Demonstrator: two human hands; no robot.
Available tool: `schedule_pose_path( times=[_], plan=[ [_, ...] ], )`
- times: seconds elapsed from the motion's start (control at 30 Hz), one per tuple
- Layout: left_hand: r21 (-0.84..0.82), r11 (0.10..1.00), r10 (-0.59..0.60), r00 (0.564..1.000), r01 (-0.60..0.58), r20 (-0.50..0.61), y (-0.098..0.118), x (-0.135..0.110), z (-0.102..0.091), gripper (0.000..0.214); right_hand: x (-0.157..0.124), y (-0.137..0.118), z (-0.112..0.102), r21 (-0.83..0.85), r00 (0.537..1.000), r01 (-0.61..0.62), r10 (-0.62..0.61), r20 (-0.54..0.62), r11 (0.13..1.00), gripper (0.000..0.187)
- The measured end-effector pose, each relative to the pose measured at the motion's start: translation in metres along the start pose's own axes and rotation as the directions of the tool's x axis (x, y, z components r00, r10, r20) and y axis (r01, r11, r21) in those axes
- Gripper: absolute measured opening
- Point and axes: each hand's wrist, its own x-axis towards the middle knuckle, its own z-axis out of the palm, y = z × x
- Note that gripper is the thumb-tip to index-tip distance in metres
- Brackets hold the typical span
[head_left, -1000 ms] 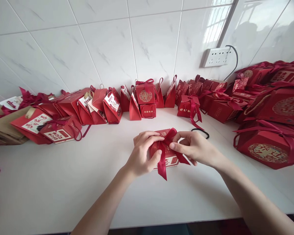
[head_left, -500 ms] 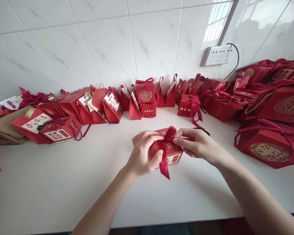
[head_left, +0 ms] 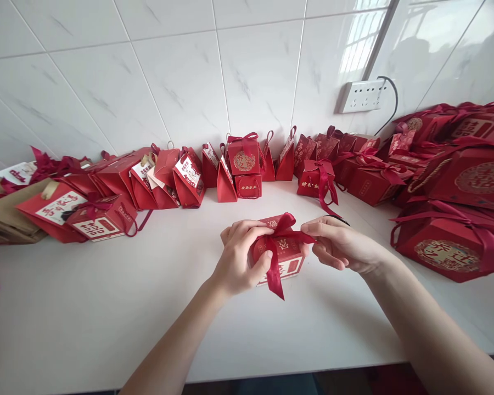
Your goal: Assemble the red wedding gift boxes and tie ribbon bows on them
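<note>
A small red gift box (head_left: 290, 249) with printed characters stands on the white table (head_left: 140, 312) in front of me. Dark red satin ribbon (head_left: 275, 274) crosses its top in a bow, one tail hanging down the near side. My left hand (head_left: 245, 258) is wrapped round the box's left side, its fingers on the top by the knot and its thumb on the near side. Off the box's right edge, my right hand (head_left: 337, 241) pinches the ribbon's right end between thumb and forefinger, holding it stretched away from the bow.
Behind, a row of red gift boxes (head_left: 189, 178) lines the tiled wall (head_left: 181, 88). Larger red boxes (head_left: 448, 241) are stacked at the right, and brown paper bags (head_left: 20, 214) lie at the far left. A power strip (head_left: 360, 97) with a black cable is on the wall.
My right hand has moved slightly right, away from the bow, drawing the ribbon end out with it. My left hand stays on the box.
</note>
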Motion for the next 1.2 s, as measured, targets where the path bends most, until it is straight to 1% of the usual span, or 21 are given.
schedule_pose_path(
  times=[0.07, 0.2, 0.33, 0.37, 0.47, 0.57, 0.63, 0.7, 0.73, 0.8, 0.87, 0.93, 1.0, 1.07, 1.1, 1.13, 1.2],
  plan=[
    [-0.001, 1.000, -0.002, 1.000, 0.002, 0.005, 0.000, 0.000, 0.000, 0.028, -0.002, -0.001, -0.003, -0.055, 1.000, -0.005, 0.007, 0.029, 0.998, 0.038],
    [-0.010, 1.000, 0.001, 1.000, -0.001, 0.006, -0.001, 0.000, 0.000, 0.027, -0.003, -0.001, -0.008, -0.165, 0.994, -0.023, 0.039, 0.097, 0.986, 0.034],
    [-0.019, 1.000, -0.009, 1.000, 0.009, 0.001, 0.000, 0.000, 0.000, 0.026, -0.003, 0.000, -0.013, -0.218, 0.993, -0.067, 0.086, 0.080, 0.974, 0.036],
    [-0.022, 1.000, -0.015, 1.000, 0.015, 0.003, 0.000, 0.000, 0.000, 0.026, -0.003, 0.000, -0.015, -0.243, 0.990, -0.084, 0.109, 0.091, 0.966, 0.034],
    [-0.028, 0.999, -0.021, 1.000, 0.022, 0.011, 0.000, -0.001, -0.001, 0.025, -0.003, 0.002, -0.021, -0.363, 0.956, -0.132, 0.215, 0.200, 0.922, 0.023],
    [-0.030, 0.999, -0.027, 0.999, 0.027, 0.019, 0.001, -0.001, -0.001, 0.025, -0.006, 0.002, -0.027, -0.488, 0.904, -0.128, 0.303, 0.301, 0.864, 0.017],
    [-0.030, 0.999, -0.036, 0.999, 0.037, 0.023, 0.001, -0.001, -0.001, 0.025, -0.008, 0.002, -0.029, -0.549, 0.876, -0.123, 0.350, 0.331, 0.827, 0.015],
    [-0.030, 0.999, -0.044, 0.999, 0.044, 0.025, 0.001, 0.000, -0.001, 0.025, -0.010, 0.001, -0.031, -0.568, 0.868, -0.123, 0.365, 0.336, 0.814, 0.014],
    [-0.030, 0.999, -0.043, 0.999, 0.044, 0.026, 0.001, 0.000, -0.001, 0.025, -0.010, 0.001, -0.032, -0.556, 0.878, -0.117, 0.347, 0.330, 0.823, 0.017],
    [-0.028, 0.999, -0.041, 0.999, 0.042, 0.029, 0.001, 0.001, -0.002, 0.026, -0.008, 0.001, -0.033, -0.494, 0.927, -0.080, 0.247, 0.282, 0.866, 0.031],
    [-0.026, 0.999, -0.039, 0.999, 0.040, 0.032, 0.001, 0.001, -0.002, 0.026, -0.006, 0.002, -0.031, -0.410, 0.978, -0.017, 0.100, 0.181, 0.912, 0.046],
    [-0.024, 0.999, -0.035, 0.999, 0.036, 0.033, 0.001, 0.001, -0.002, 0.026, -0.004, 0.002, -0.026, -0.360, 0.997, 0.045, -0.018, 0.079, 0.932, 0.053],
    [-0.023, 0.999, -0.030, 0.999, 0.031, 0.031, 0.001, 0.001, -0.002, 0.026, -0.003, 0.002, -0.017, -0.359, 0.997, 0.074, -0.068, 0.030, 0.930, 0.054],
    [-0.018, 0.999, -0.027, 0.999, 0.027, 0.026, 0.001, 0.001, -0.001, 0.026, -0.004, 0.002, -0.005, -0.395, 0.995, 0.094, -0.101, 0.003, 0.914, 0.051],
    [-0.015, 1.000, -0.026, 0.999, 0.026, 0.023, 0.001, 0.001, -0.001, 0.027, -0.004, 0.002, 0.001, -0.427, 0.990, 0.110, -0.135, -0.029, 0.898, 0.048],
    [-0.012, 1.000, -0.025, 0.999, 0.025, 0.020, 0.001, 0.001, -0.001, 0.027, -0.004, 0.002, 0.008, -0.473, 0.980, 0.129, -0.186, -0.076, 0.872, 0.045],
    [-0.009, 1.000, -0.023, 1.000, 0.023, 0.016, 0.002, 0.000, 0.000, 0.027, -0.004, 0.004, 0.019, -0.598, 0.935, 0.151, -0.310, -0.171, 0.787, 0.036]
  ],
)
